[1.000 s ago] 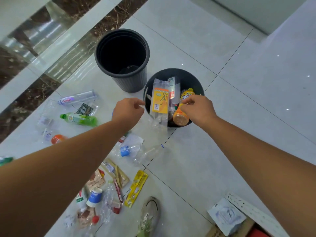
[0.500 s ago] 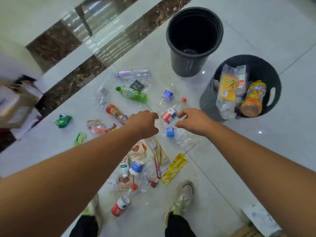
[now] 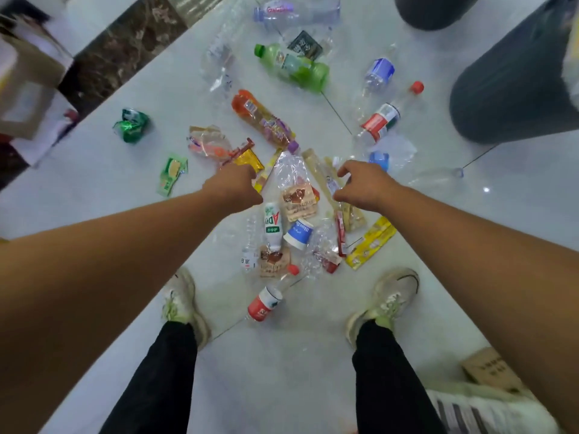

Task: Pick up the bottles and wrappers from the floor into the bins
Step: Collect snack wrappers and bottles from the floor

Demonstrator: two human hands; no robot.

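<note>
Plastic and foil make up nearly all the litter I see spread on the floor (image 3: 282,371): wrappers are bunched between the two hands, and bottles lie farther out. The right hand (image 3: 360,186) hovers with thumb and forefinger parted over the long beige wrapper (image 3: 316,170), gripping nothing. The left hand (image 3: 233,186) shows me only its back, fingers curled under beside the gold wrapper (image 3: 249,158), so I cannot tell whether it has hold of anything. I judge the wrappers near weightless, limp and slick, best pinched at a crimped end or raised fold rather than pressed flat. The green bottle (image 3: 294,67) and the red-labelled bottle (image 3: 380,120) look light and likely to roll or dent; I would take them round the middle. The dark bin (image 3: 513,89) stands off to the right, well apart.
</note>
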